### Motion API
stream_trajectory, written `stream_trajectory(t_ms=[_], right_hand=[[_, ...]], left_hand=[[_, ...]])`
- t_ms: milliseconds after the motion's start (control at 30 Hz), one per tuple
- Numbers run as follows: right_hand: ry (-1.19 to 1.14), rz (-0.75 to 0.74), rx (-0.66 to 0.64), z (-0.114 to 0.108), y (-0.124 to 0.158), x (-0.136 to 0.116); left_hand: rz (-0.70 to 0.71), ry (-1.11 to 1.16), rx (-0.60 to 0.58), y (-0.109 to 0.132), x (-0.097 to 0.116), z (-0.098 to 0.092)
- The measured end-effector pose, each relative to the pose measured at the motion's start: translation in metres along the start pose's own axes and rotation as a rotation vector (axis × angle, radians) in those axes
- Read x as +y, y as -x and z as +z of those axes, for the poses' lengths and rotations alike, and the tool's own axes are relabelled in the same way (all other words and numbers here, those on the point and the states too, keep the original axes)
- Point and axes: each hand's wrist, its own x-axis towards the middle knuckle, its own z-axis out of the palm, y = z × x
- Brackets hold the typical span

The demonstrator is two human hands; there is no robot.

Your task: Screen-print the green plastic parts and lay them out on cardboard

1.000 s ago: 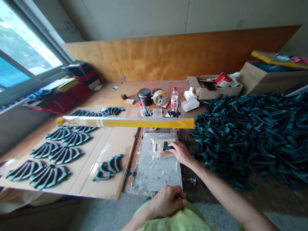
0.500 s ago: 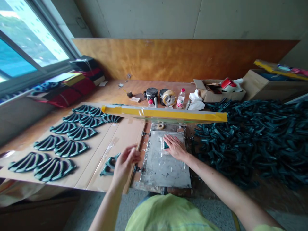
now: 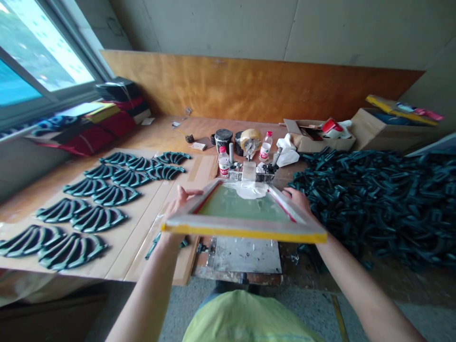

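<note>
A screen printing frame (image 3: pixel 245 230) with a green mesh (image 3: pixel 245 205) and yellow tape along its front edge hangs tilted above the grey metal plate (image 3: pixel 245 256). My left hand (image 3: pixel 180 203) holds its left side, with the frame hiding some fingers. On the right side, my right hand (image 3: pixel 298 197) grips it, fingers curled at the edge. Most of the plate lies hidden under the frame. A dark green slatted part (image 3: pixel 154 244) rests on the cardboard, mostly behind my left forearm. Further left lie several dark green fan-shaped parts (image 3: pixel 99 213) in rows.
A large heap of dark green pieces (image 3: pixel 377 209) covers the right of the table. Behind the frame stand hinge clamps (image 3: pixel 265 172), red-capped bottles (image 3: pixel 223 164), black tubs (image 3: pixel 223 140) and a tape roll (image 3: pixel 250 138). Open cardboard boxes (image 3: pixel 327 142) sit at the back right.
The raised frame has swung down towards me, over the plate. My right hand has left the plate for the frame's right side; my left has moved up to its left side.
</note>
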Motion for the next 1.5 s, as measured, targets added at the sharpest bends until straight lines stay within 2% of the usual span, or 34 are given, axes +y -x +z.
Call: stream_trajectory(t_ms=[67,167,233,300,367,433,500,533,700,767,900,1000,1067,1167,1267,1367,1433,1500], right_hand=[[-0.086,0.001,0.099,-0.016,-0.009,-0.011],[-0.172,-0.182,0.212,-0.024,-0.025,-0.055],[-0.117,-0.322,0.182,-0.02,-0.035,-0.088],[-0.034,-0.38,0.12,-0.014,-0.042,-0.112],[0.05,-0.387,0.032,-0.009,-0.045,-0.126],[0.119,-0.357,-0.091,-0.006,-0.047,-0.13],[0.155,-0.32,-0.178,-0.006,-0.047,-0.126],[0.161,-0.294,-0.182,-0.007,-0.046,-0.123],[0.181,-0.204,-0.073,-0.001,-0.035,-0.113],[0.156,-0.272,-0.059,0.006,-0.025,-0.113],[0.06,-0.566,-0.086,0.016,0.007,-0.108],[0.021,-0.74,-0.117,0.011,0.025,-0.096],[0.022,-0.808,-0.155,0.002,0.026,-0.089],[0.018,-0.809,-0.214,-0.007,0.013,-0.089],[-0.012,-0.675,-0.095,0.002,0.007,-0.099],[-0.029,-0.667,0.01,0.019,0.022,-0.101],[-0.05,-0.723,-0.003,0.023,0.035,-0.096],[-0.088,-0.749,-0.047,0.017,0.038,-0.092]], left_hand=[[-0.158,-0.077,-0.072,0.018,-0.024,-0.013],[-0.291,-0.077,-0.119,0.036,-0.069,-0.021],[-0.31,-0.066,-0.102,0.04,-0.099,-0.021],[-0.301,-0.095,-0.073,0.039,-0.124,-0.019],[-0.294,-0.112,-0.065,0.035,-0.14,-0.018],[-0.295,-0.096,-0.074,0.032,-0.15,-0.019],[-0.309,-0.073,-0.083,0.029,-0.156,-0.021],[-0.315,-0.068,-0.083,0.029,-0.158,-0.022],[-0.301,-0.058,-0.089,0.028,-0.165,-0.023],[-0.301,-0.049,-0.092,0.029,-0.165,-0.023],[-0.301,-0.071,-0.084,0.031,-0.16,-0.022],[-0.289,-0.083,-0.078,0.03,-0.16,-0.022],[-0.278,-0.084,-0.076,0.029,-0.164,-0.022],[-0.266,-0.085,-0.068,0.028,-0.168,-0.022],[-0.255,-0.088,-0.063,0.029,-0.168,-0.022],[-0.26,-0.062,-0.066,0.032,-0.161,-0.021],[-0.267,-0.054,-0.047,0.033,-0.156,-0.02],[-0.275,-0.057,-0.026,0.035,-0.151,-0.019]])
